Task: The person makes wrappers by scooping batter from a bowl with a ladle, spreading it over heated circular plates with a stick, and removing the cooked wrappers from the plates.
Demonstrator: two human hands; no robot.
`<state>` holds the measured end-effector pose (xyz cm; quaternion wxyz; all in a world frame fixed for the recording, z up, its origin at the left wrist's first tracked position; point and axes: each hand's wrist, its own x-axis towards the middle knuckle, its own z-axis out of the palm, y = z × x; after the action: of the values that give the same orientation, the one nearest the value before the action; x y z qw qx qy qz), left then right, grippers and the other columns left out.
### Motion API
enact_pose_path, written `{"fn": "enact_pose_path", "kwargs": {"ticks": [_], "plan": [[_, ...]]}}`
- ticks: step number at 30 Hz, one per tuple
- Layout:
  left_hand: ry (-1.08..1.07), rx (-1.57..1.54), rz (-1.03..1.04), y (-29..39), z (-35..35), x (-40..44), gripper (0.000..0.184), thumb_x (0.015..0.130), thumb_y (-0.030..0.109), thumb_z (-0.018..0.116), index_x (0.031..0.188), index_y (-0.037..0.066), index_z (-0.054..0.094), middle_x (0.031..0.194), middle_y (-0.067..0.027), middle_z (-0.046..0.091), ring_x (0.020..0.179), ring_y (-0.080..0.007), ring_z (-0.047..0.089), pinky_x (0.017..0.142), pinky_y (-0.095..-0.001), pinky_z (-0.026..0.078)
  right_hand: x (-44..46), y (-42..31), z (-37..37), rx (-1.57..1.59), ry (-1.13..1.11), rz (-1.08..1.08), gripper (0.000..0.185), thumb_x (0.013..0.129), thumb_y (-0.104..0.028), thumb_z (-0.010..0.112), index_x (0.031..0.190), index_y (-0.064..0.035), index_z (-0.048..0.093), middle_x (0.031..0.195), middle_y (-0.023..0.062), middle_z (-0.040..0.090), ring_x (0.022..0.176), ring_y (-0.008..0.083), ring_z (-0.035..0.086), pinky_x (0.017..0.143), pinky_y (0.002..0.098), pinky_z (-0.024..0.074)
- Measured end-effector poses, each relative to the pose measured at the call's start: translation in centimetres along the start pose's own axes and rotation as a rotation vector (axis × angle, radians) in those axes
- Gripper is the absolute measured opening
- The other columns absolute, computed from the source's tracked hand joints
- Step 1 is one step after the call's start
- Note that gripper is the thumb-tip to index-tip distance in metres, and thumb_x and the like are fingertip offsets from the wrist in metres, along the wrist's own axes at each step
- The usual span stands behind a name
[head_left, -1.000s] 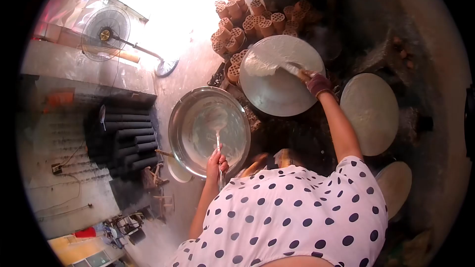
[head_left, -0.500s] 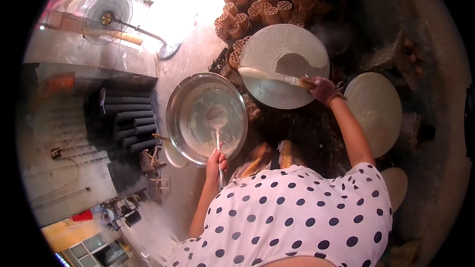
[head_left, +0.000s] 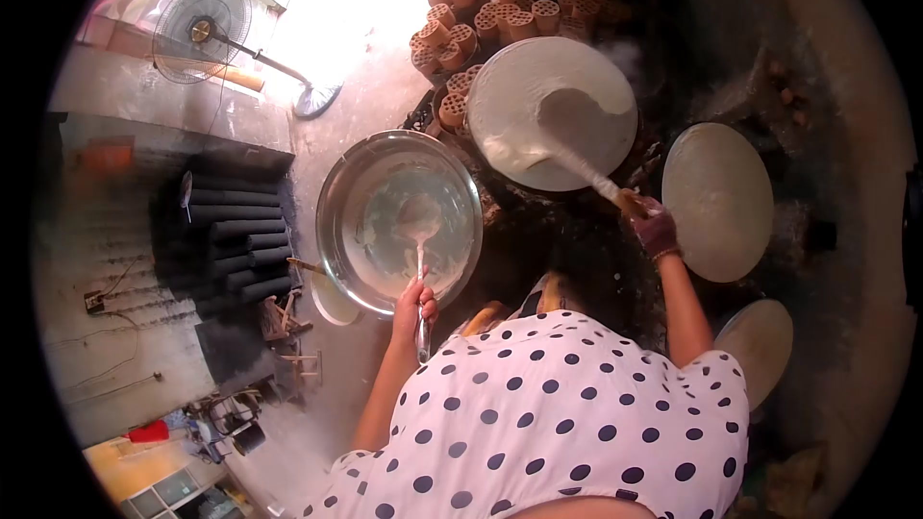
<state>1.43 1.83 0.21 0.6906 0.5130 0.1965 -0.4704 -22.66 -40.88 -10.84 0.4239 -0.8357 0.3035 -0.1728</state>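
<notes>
My left hand (head_left: 415, 306) is closed around the handle of a ladle (head_left: 419, 221), whose bowl rests in the pale liquid of a wide metal basin (head_left: 327, 250). A purple-brown glove covers my right hand (head_left: 652, 229), which grips a long flat wooden spatula (head_left: 588, 173) smeared with white batter. Its far end touches the large round steaming surface (head_left: 514, 77), where batter lies thick except for a greyer curved patch around the middle. My right hand itself is just off the lower right edge of that surface.
Perforated clay-coloured cylinders (head_left: 452, 43) are piled beyond the round surface. Two more round pale discs (head_left: 716, 202) (head_left: 757, 351) stand at the right. Stacked black cylinders (head_left: 240, 211) lie at left, below a standing fan (head_left: 207, 31). A pale lid (head_left: 335, 303) lies beside the basin.
My right hand has drawn down and slightly right, toward me. The spatula has swung from lying across the surface to a slant, its far end now lower. My left hand keeps the ladle in the basin.
</notes>
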Motion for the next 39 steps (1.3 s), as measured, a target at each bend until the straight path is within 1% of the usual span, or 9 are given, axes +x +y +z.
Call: {"fn": "enact_pose_path", "kwargs": {"ticks": [3,5,8,13,22,25,31,35,39], "plan": [[-0.046,0.048,0.007,0.3,-1.8,0.0,0.034,0.099,0.02,0.038,0.132,0.015,0.039,0.063,0.0056,0.039,0.041,-0.0038,0.036,0.036,-0.0208,0.031,-0.7,-6.5,7.4,-0.113,0.327,-0.059,0.032,0.086,-0.02,0.058,0.116,-0.0118,0.062,0.104,0.0144,0.065,0.088,0.0306,0.064,0.077,0.0394,0.0509],[-0.061,0.05,-0.007,0.8,-3.2,-0.2,0.035,0.098,0.02,0.038,0.133,0.015,0.038,0.063,0.0054,0.039,0.041,-0.004,0.036,0.036,-0.0209,0.032,1.2,-14.0,13.0,0.428,0.077,0.584,0.032,0.086,-0.027,0.055,0.112,-0.0091,0.063,0.097,0.0181,0.065,0.085,0.0335,0.064,0.074,0.0416,0.05],[-0.084,0.106,-0.023,1.2,-5.6,-0.9,0.037,0.098,0.021,0.039,0.135,0.015,0.037,0.062,0.0053,0.038,0.04,-0.0042,0.036,0.036,-0.0212,0.032,4.0,-10.7,27.6,0.274,0.182,0.469,0.027,0.087,-0.027,0.053,0.102,-0.007,0.063,0.073,0.0111,0.06,0.063,0.0257,0.058,0.057,0.0353,0.0452],[-0.12,0.131,0.012,2.3,-10.6,-2.7,0.04,0.098,0.021,0.038,0.137,0.012,0.035,0.062,0.0047,0.038,0.04,-0.0051,0.036,0.037,-0.023,0.035,-1.7,-9.3,23.6,1.094,0.359,0.746,0.016,0.087,-0.021,0.05,0.074,-0.0137,0.053,0.05,-0.0023,0.041,0.033,0.0107,0.037,0.029,0.0283,0.029],[-0.163,0.143,0.001,3.7,-13.7,-4.1,0.038,0.099,0.019,0.036,0.136,0.012,0.036,0.063,0.0041,0.039,0.041,-0.0054,0.037,0.037,-0.0229,0.035,1.2,-11.0,30.5,0.51,0.306,0.595,0.02,0.084,-0.025,0.058,0.068,-0.0124,0.056,0.053,0.0007,0.051,0.037,0.0154,0.047,0.032,0.0296,0.035],[-0.183,0.159,0.016,4.4,-13.1,-4.2,0.042,0.097,0.018,0.038,0.138,0.009,0.033,0.064,0.003,0.039,0.042,-0.0063,0.037,0.038,-0.0232,0.035,-3.7,-10.0,24.4,1.069,0.246,0.82,0.021,0.084,-0.029,0.058,0.071,-0.0127,0.055,0.049,0.0006,0.048,0.034,0.0154,0.044,0.031,0.0301,0.0345],[-0.196,0.171,0.005,4.1,-11.6,-2.6,0.036,0.098,0.02,0.038,0.133,0.012,0.037,0.063,0.0044,0.039,0.04,-0.0044,0.036,0.035,-0.0218,0.034,-4.6,-13.5,16.6,0.899,0.495,0.954,0.023,0.085,-0.031,0.055,0.074,-0.0108,0.055,0.051,0.0044,0.049,0.035,0.0179,0.045,0.032,0.0321,0.0363],[-0.228,0.2,-0.039,4.1,-9.6,-1.9,0.036,0.098,0.02,0.038,0.133,0.012,0.037,0.063,0.0049,0.038,0.04,-0.0042,0.035,0.035,-0.0219,0.035,-2.8,-11.4,20.6,0.551,0.12,0.689,0.018,0.085,-0.024,0.056,0.074,-0.0103,0.061,0.053,0.0051,0.054,0.037,0.0184,0.05,0.035,0.0312,0.038],[-0.237,0.194,-0.035,4.5,-7.2,-1.9,0.035,0.098,0.02,0.038,0.133,0.014,0.038,0.063,0.0053,0.039,0.04,-0.0039,0.035,0.035,-0.0215,0.034,-6.0,-4.6,13.9,0.986,0.192,0.855,0.014,0.084,-0.018,0.059,0.074,-0.008,0.062,0.054,0.0035,0.054,0.039,0.016,0.05,0.035,0.0293,0.0395]]}}
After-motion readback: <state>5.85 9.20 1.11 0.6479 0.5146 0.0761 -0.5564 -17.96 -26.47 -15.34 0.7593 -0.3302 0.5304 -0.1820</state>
